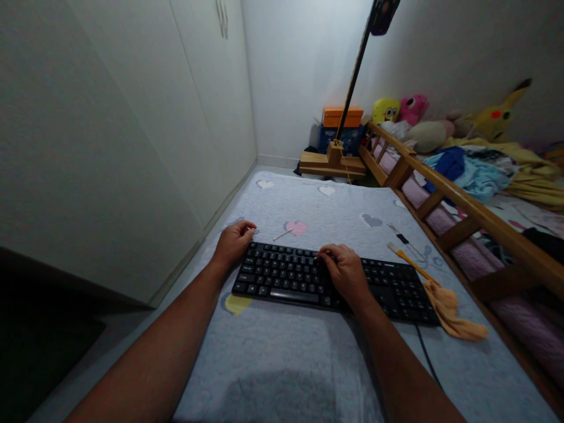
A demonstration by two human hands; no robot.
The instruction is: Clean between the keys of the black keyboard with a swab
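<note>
left hand point(237, 242) curled at far left corner of long black plastic keyboard point(293, 273), grip unclear | right hand point(346, 271) pinched narrowly over keys, any held item indiscernible | keyboard lay on pale-blue heart-patterned sheet point(282, 358), beside crumpled orange cloth point(447, 308)

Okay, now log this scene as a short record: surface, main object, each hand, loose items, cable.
surface: pale bedspread with printed hearts
main object: black keyboard
left hand: at keyboard's far left corner
right hand: over keyboard, fingertips pinched; whether they hold anything is unclear
beyond keyboard: thin white stick, wire tool with black grip
right side: orange-handled brush, orange cloth
cable: black, from keyboard's near edge
</note>
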